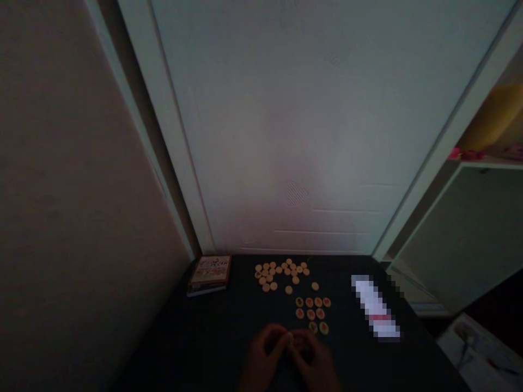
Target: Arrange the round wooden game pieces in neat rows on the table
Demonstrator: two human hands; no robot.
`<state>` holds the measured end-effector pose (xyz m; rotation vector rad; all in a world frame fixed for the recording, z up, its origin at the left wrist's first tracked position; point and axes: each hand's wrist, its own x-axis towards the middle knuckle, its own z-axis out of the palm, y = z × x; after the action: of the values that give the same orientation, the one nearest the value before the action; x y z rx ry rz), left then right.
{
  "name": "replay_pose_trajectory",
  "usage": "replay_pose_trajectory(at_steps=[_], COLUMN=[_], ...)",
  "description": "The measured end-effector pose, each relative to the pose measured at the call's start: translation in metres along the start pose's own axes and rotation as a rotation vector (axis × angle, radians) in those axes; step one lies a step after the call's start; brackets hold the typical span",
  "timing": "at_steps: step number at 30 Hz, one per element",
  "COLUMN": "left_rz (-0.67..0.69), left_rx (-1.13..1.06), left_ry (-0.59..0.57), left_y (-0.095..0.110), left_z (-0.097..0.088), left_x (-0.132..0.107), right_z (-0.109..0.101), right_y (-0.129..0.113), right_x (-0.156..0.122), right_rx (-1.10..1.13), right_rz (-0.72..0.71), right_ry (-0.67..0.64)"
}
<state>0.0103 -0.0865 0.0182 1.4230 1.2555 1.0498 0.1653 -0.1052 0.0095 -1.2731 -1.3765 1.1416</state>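
Close to the table's near side, my left hand (262,354) and my right hand (314,356) meet at the fingertips. Pinched between them is a small pale round disc (290,338), mostly covered by my fingers. Just beyond my right hand lie several picture discs (311,314) in rough rows, face up with red or dark designs. Farther back, several plain light wooden discs (272,271) are scattered in a loose cluster. Two plain discs sit apart from it, one of them a stray disc (315,286) to the right.
At the back left of the dark table (183,337) rests a printed box (210,274). A blurred-out white strip (375,307) lies on the right. Behind the table stands a white panel (286,136); a wall (81,218) closes the left side, and shelving (469,218) stands right.
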Motion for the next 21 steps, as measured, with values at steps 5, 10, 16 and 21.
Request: replay_pose_trajectory(at_steps=[5, 10, 16, 21], left_rz=[0.033, 0.136, 0.193, 0.097], left_rx=[0.080, 0.110, 0.093, 0.044], left_ry=[-0.025, -0.116, -0.137, -0.116], left_y=[0.008, 0.010, 0.003, -0.004], left_z=[-0.002, -0.004, -0.002, 0.001], left_x=[-0.002, -0.003, -0.004, -0.004], right_z=[0.000, 0.000, -0.002, -0.003], right_y=[0.002, 0.001, -0.003, -0.003], right_x=[-0.002, -0.003, -0.004, -0.005], right_rx=[-0.054, -0.018, -0.008, -0.059], right_rz=[-0.004, -0.003, 0.006, -0.024], right_ry=[0.063, 0.070, 0.065, 0.090])
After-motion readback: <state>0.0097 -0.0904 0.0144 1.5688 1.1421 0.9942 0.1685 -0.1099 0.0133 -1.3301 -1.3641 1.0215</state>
